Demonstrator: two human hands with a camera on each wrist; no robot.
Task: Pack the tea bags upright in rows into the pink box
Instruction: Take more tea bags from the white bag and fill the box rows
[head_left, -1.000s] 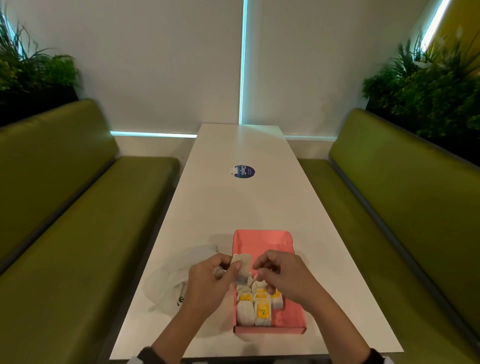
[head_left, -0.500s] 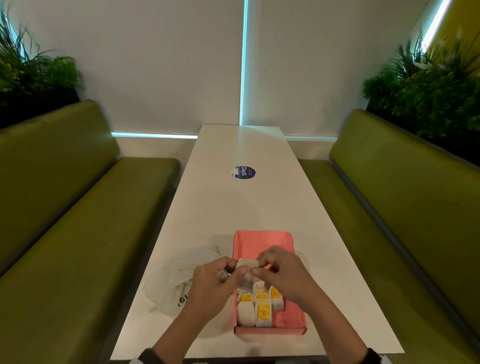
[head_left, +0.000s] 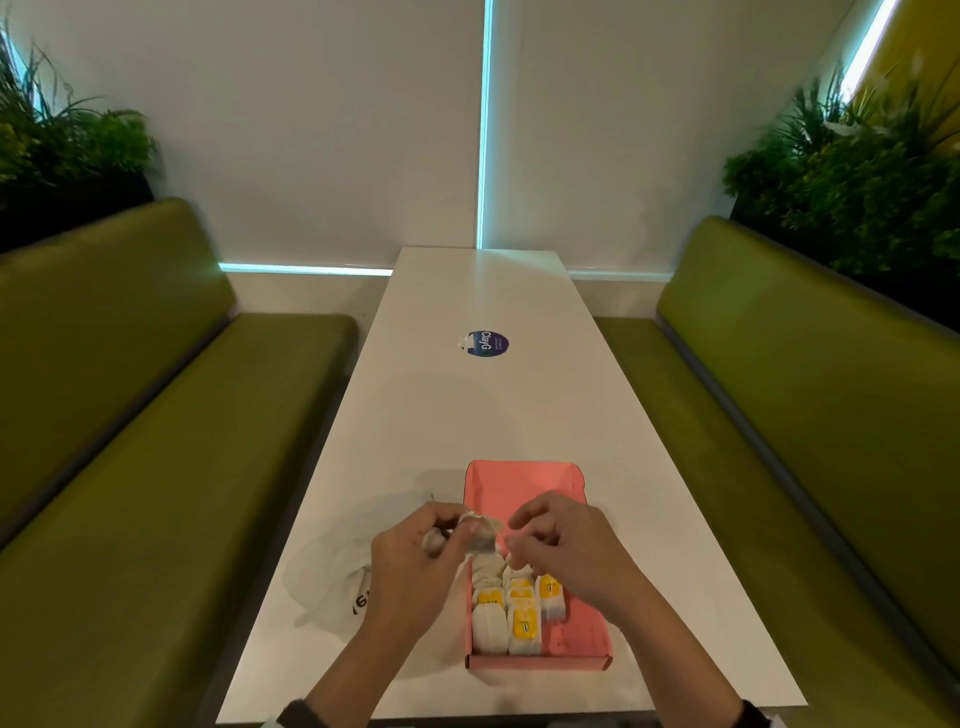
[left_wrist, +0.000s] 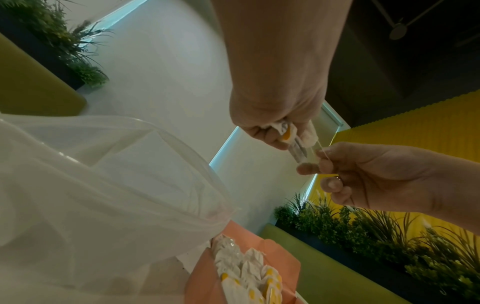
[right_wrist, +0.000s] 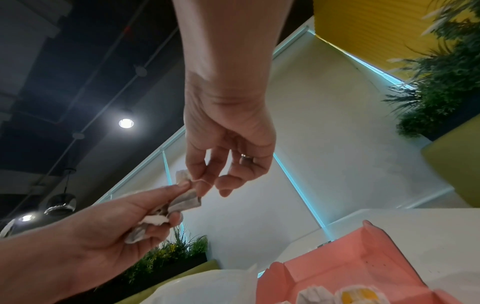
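Observation:
The pink box (head_left: 524, 486) lies open on the white table, with several tea bags (head_left: 514, 613) standing in rows at its near left end. My left hand (head_left: 462, 530) hovers over the box's left wall. It pinches a grey-white tea bag (right_wrist: 185, 200) between thumb and forefinger and holds more crumpled bags (right_wrist: 145, 228) in its lower fingers. My right hand (head_left: 514, 545) is just to the right, above the box. It pinches that tea bag's thin string (right_wrist: 201, 181) between thumb and forefinger. The box's far half is bare.
A clear plastic bag (head_left: 337, 577) lies crumpled on the table left of the box, under my left forearm. A round blue sticker (head_left: 487, 344) sits mid-table. Green benches (head_left: 156, 415) flank both long table edges.
Both hands were together on the tea bag over the box. They have drawn slightly apart, and the right hand now pinches only the string to the right of the bag.

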